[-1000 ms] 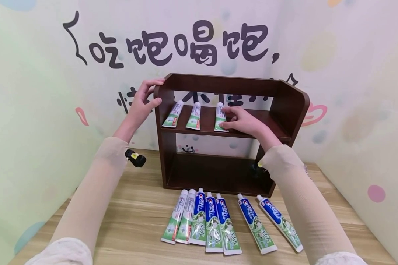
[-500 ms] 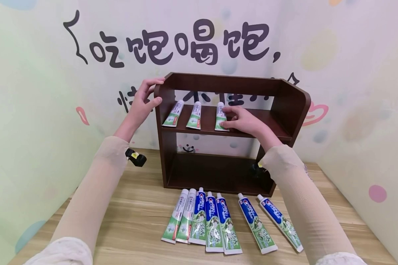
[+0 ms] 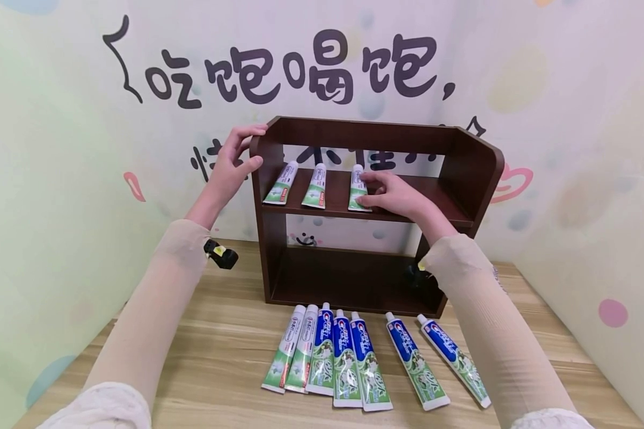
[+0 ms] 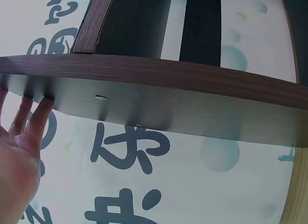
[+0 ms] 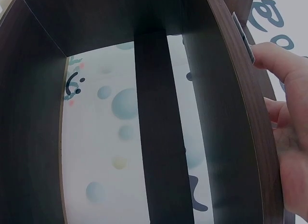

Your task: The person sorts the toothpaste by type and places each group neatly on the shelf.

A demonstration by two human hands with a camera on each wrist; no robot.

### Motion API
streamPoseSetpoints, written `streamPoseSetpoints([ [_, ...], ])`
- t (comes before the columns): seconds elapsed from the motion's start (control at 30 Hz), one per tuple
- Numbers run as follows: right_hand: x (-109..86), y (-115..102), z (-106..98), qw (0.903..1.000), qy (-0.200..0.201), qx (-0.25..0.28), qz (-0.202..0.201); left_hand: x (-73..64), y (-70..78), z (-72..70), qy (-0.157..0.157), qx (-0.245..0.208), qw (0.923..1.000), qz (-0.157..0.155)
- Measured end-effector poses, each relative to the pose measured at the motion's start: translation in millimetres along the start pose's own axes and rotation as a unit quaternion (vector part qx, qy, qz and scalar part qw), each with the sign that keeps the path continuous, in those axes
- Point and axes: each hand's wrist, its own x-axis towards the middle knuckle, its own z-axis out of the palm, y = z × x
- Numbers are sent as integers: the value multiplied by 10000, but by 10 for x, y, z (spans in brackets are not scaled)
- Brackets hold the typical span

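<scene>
My right hand (image 3: 394,195) holds a white-and-green toothpaste tube (image 3: 356,189) on the upper board of a dark brown shelf (image 3: 349,262). Its thumb is at the tube's flat lower end and its fingers at the upper part. In the right wrist view the thumb touches that flat end (image 5: 243,38), which juts past the board's edge. Two similar tubes, one far left (image 3: 281,183) and another beside it (image 3: 315,186), lie on the same board. My left hand (image 3: 229,164) rests against the shelf's left side panel; in the left wrist view its straight fingers (image 4: 41,120) touch the outer face.
On the wooden table (image 3: 214,333) before the shelf lie two more white-and-green tubes (image 3: 292,351) and several blue-and-green Crest tubes (image 3: 372,363). A wall with black lettering (image 3: 322,68) stands close behind; side walls flank the table.
The head view shifts very slightly. Both hands and the tubes keep their places.
</scene>
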Motion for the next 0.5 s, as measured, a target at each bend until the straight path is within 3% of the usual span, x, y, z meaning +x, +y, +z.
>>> streamPoseSetpoints([
  [0.23, 14, 10, 8, 10000, 28, 5, 31, 1, 22, -4, -13, 147, 9999, 77],
  [0.5, 10, 18, 5, 10000, 42, -62, -25, 29, -24, -58, -109, 279, 9989, -358],
])
